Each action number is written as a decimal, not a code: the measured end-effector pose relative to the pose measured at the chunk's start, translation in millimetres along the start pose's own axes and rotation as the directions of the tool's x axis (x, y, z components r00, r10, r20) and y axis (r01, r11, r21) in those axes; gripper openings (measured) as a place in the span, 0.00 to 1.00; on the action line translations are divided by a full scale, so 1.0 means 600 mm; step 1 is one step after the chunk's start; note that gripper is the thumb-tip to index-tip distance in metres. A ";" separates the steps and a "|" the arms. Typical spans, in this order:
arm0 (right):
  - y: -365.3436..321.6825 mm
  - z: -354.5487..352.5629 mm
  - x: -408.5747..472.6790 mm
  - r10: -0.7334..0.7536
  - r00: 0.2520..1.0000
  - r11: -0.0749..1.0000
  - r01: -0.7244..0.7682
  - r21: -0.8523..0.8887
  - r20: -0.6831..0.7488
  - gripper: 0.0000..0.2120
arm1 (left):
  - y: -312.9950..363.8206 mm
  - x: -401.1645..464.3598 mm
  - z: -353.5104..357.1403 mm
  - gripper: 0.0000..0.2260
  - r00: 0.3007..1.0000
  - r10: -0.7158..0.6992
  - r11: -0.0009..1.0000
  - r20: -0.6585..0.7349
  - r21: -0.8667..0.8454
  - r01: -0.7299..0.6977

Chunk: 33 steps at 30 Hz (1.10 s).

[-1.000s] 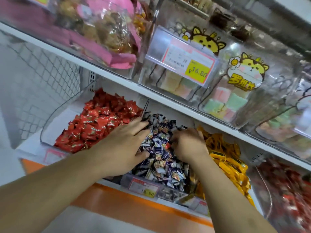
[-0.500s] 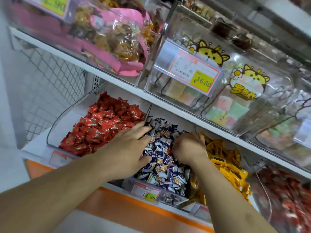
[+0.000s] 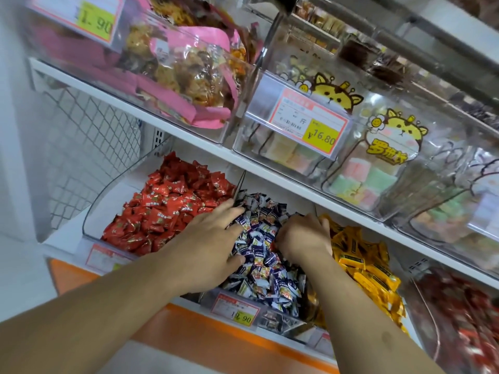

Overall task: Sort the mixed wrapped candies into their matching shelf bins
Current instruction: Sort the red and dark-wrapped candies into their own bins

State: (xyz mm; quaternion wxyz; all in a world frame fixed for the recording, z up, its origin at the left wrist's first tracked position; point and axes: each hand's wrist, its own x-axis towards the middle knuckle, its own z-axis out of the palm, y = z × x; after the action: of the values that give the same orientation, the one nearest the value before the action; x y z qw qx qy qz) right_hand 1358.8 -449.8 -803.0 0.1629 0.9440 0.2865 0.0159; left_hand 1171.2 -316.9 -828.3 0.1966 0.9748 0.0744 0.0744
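Blue-white candies (image 3: 263, 261) between both hands, left hand (image 3: 209, 248) flat, right hand (image 3: 303, 238) curled

The white upper shelf edge (image 3: 189, 136) overhangs the bins' rear; their fronts lie open. A clear plastic divider (image 3: 239, 186) separates red-wrapped candies (image 3: 167, 209) from blue-and-white ones (image 3: 266, 261).

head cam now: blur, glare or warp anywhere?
Head view: hands and the blue-and-white candies sharp; motion smear on the far-right red candies; glare on the clear upper bins; wide-angle bend in the white shelf edge; lighting flat, shadows soft.
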 end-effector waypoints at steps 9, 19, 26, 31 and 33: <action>0.034 -0.025 -0.059 -0.011 0.991 0.905 0.068 0.420 -0.136 0.10 | 0.006 0.002 -0.011 0.25 0.998 0.018 0.999 -0.065 -0.040 -0.021; -0.014 -0.084 -0.157 -0.085 0.976 0.313 0.216 0.925 -0.199 0.07 | 0.028 -0.026 -0.080 0.06 0.932 -0.135 0.966 -0.335 -0.254 0.048; 0.015 -0.027 -0.118 -0.237 0.968 0.727 0.234 0.645 -0.083 0.28 | -0.031 -0.036 -0.082 0.25 0.944 -0.171 0.985 -0.282 -0.081 0.154; 0.004 0.003 -0.094 -0.412 0.911 0.777 0.332 0.536 0.033 0.31 | 0.003 -0.027 -0.047 0.31 0.995 -0.100 0.994 0.001 -0.048 0.100; 0.010 0.001 -0.092 -0.404 0.914 0.792 0.341 0.507 0.017 0.26 | 0.005 -0.019 -0.038 0.31 0.994 -0.108 0.994 0.006 -0.001 0.108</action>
State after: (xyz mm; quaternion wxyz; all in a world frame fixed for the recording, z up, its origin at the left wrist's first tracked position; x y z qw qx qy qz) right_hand 1315.8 -484.8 -797.9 -0.0664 0.8777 0.4507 -0.1490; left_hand 1156.2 -313.4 -807.8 0.2010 0.9696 0.1261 0.0606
